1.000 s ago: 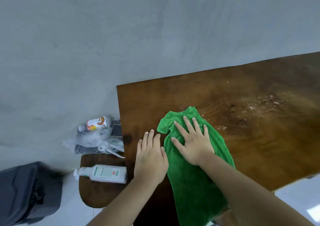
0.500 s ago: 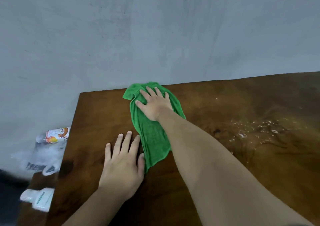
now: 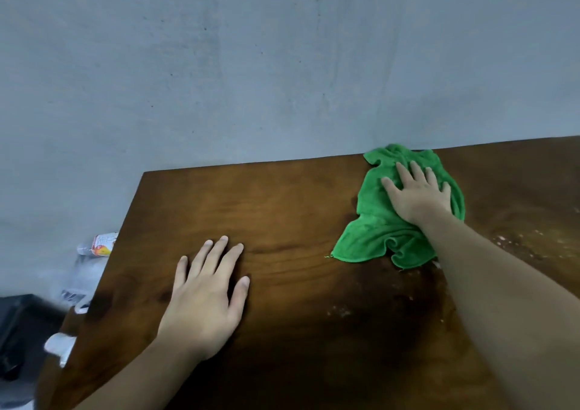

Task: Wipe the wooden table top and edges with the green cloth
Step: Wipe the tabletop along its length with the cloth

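Right hand (image 3: pixel 419 194) lies flat, fingers spread, pressing the green cloth (image 3: pixel 370 234) at the wooden table (image 3: pixel 282 209) far edge by the wall. Left hand (image 3: pixel 204 296) rests open, empty, bracing. Cloth judged soft, light, bunching readily; palm pressure suits it. Long axis apparently runs near-to-far, tail toward the person.

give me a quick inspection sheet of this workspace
surface: wooden table, pale specks at the right and near the right forearm
job's things: green cloth bunched at the far edge
clutter: bottle and bag off the left edge, white bottle below them
grippers: right hand flat on the cloth; left hand flat on bare wood
cables: nothing seen
surroundings: grey wall, dark bin at far left
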